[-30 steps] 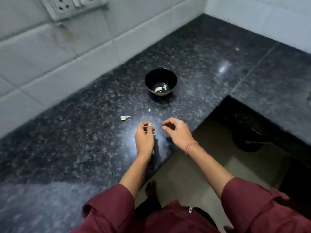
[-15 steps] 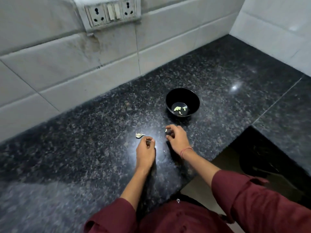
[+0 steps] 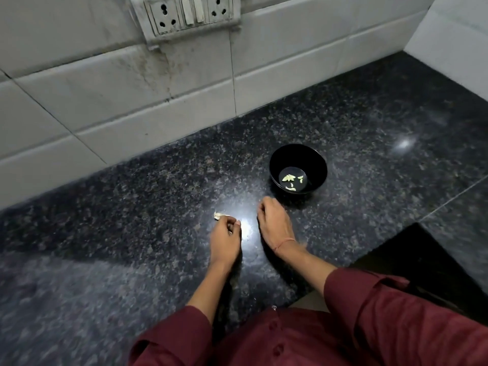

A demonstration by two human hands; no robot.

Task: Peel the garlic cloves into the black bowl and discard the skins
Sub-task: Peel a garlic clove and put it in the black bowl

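The black bowl (image 3: pixel 318 165) stands on the dark granite counter (image 3: pixel 132 207) and has several pale peeled garlic cloves (image 3: pixel 290 180) at its bottom. My right hand (image 3: pixel 274 223) is just in front of the bowl, with its fingers curled down and the tips on the counter. What lies under them is hidden. To the left, my left hand (image 3: pixel 227 233) has its thumb and fingers curled together, pinching what looks like a small scrap of skin. A loose piece of garlic skin (image 3: pixel 218 215) lies on the counter, right by the left fingertips.
A tiled wall with a socket panel (image 3: pixel 188 14) rises behind the counter. A second wall (image 3: pixel 449 35) closes the right corner. The counter's front edge drops to a dark opening (image 3: pixel 422 260) at the lower right.
Both hands have moved forward across the counter toward the bowl. The right hand now covers the small scrap that lay in front of the bowl. The left hand has neared the skin piece.
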